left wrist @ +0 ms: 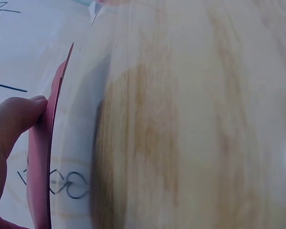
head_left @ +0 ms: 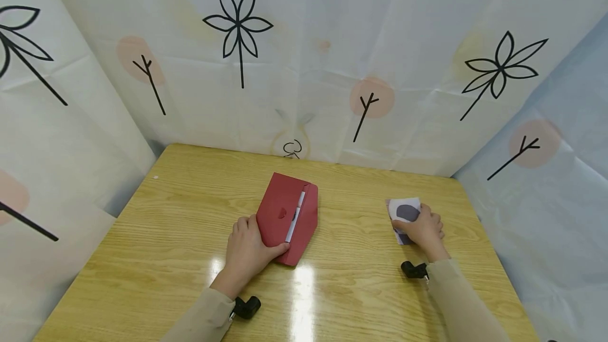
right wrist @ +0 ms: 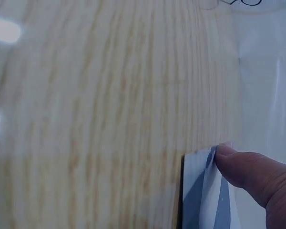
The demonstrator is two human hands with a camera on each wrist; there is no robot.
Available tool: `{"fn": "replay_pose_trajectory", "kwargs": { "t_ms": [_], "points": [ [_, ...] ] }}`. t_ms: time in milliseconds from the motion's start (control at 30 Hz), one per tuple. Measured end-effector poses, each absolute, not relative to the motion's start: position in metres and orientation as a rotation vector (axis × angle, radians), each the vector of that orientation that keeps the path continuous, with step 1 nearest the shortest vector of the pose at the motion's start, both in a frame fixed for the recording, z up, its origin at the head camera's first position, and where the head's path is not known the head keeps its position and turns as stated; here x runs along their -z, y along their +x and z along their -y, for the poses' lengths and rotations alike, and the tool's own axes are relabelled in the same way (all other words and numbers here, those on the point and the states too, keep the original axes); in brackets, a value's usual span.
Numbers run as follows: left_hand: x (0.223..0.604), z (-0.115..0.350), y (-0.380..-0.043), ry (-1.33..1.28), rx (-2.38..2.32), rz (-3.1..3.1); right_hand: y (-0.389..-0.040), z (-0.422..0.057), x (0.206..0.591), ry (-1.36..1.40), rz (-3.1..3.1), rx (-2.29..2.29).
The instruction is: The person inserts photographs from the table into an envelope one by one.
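My left hand (head_left: pixel 248 249) grips a red paper envelope (head_left: pixel 271 202) by its lower left edge, thumb on its front and the other fingers behind. Its flap stands partly open, and a white strip (head_left: pixel 295 220) shows in the slot. Seen edge-on in the left wrist view, the red envelope (left wrist: pixel 40 157) is tilted up from the wooden surface. Farther right, my right hand (head_left: pixel 427 230) pinches a small flat white-and-grey patterned piece (head_left: pixel 398 207), with the thumb (right wrist: pixel 250 174) against its face. Whether that piece is paper or cloth I cannot tell.
Both hands are over a light wooden table (head_left: pixel 199 183). White hangings (head_left: pixel 304 57) printed with flowers and trees enclose its back and sides. A small white speck (head_left: pixel 155 177) lies near the far left edge. Black wrist cameras (head_left: pixel 247 307) sit at both sleeves.
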State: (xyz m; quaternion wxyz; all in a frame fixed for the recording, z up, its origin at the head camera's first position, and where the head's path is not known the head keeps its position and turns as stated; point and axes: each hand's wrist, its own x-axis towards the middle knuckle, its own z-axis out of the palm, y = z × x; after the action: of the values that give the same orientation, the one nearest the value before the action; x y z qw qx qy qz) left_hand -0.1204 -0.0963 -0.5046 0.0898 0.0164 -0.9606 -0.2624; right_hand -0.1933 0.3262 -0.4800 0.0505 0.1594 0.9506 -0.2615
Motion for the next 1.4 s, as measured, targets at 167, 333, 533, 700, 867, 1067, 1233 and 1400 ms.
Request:
{"fn": "replay_pose_trajectory", "kwargs": {
  "t_ms": [167, 333, 533, 700, 867, 1067, 1233, 1400],
  "points": [
    [0.505, 0.096, -0.12, 0.047, 0.783, 2.864, -0.192, -0.319, 0.48, 0.474, -2.925, 0.764],
    [0.505, 0.096, -0.12, 0.051, 0.79, 2.864, -0.192, -0.313, 0.479, 0.435, -2.924, 0.763],
    [0.505, 0.096, -0.12, 0.048, 0.787, 2.863, -0.192, -0.306, 0.474, 0.336, -2.898, 0.822],
    [0.506, 0.097, -0.12, 0.047, 0.784, 2.859, -0.193, -0.302, 0.474, 0.253, -2.849, 0.936],
    [0.507, 0.097, -0.121, 0.046, 0.773, 2.854, -0.194, -0.297, 0.471, 0.176, -2.864, 0.979],
    [0.507, 0.097, -0.121, 0.05, 0.775, 2.859, -0.195, -0.287, 0.462, 0.082, -2.78, 1.209],
    [0.507, 0.097, -0.12, 0.049, 0.788, 2.857, -0.195, -0.278, 0.454, 0.021, -2.686, 1.398],
    [0.507, 0.097, -0.12, 0.048, 0.791, 2.861, -0.194, -0.269, 0.448, 0.018, -2.64, 1.48]
  ]
}}
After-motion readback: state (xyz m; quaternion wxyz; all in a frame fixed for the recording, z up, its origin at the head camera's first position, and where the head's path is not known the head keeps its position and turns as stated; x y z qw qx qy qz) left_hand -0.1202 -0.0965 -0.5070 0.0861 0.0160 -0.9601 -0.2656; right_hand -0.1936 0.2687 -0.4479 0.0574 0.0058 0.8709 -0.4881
